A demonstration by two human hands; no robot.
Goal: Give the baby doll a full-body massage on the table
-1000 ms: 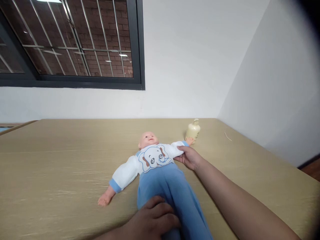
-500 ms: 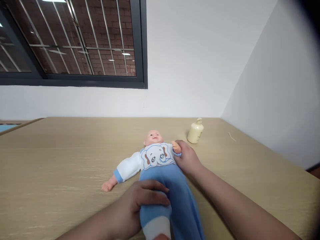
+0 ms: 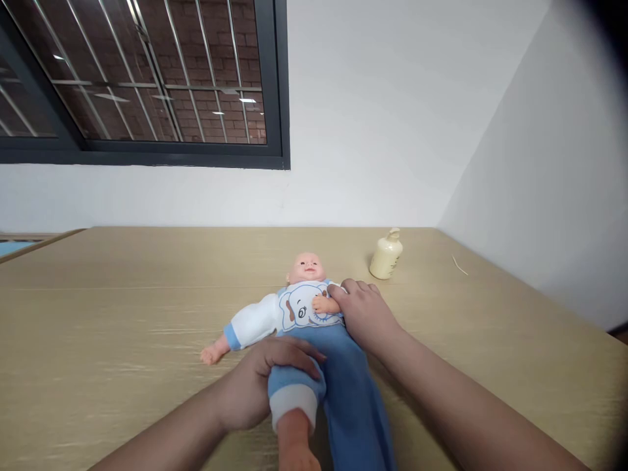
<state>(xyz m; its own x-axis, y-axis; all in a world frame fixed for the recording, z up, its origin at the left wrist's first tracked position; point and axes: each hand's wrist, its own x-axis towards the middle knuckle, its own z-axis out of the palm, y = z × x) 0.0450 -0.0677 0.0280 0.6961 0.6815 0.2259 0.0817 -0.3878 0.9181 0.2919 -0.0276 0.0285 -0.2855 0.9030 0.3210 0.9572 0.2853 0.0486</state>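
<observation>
A baby doll in a white elephant top and blue trousers lies on its back on the wooden table, head towards the wall. My left hand grips the doll's near leg just above the white cuff and holds it bent up, the bare foot pointing towards me. My right hand holds the doll's far arm folded across its chest. The doll's other arm lies stretched out to the left on the table.
A cream pump bottle stands on the table beyond my right hand, near the corner of the white walls. A thin pale sliver lies near the right wall. A barred window is above, at the left.
My right hand has folded the doll's outstretched far arm in over its chest. My left hand has closed on the near leg and lifted it, bending the knee towards me.
</observation>
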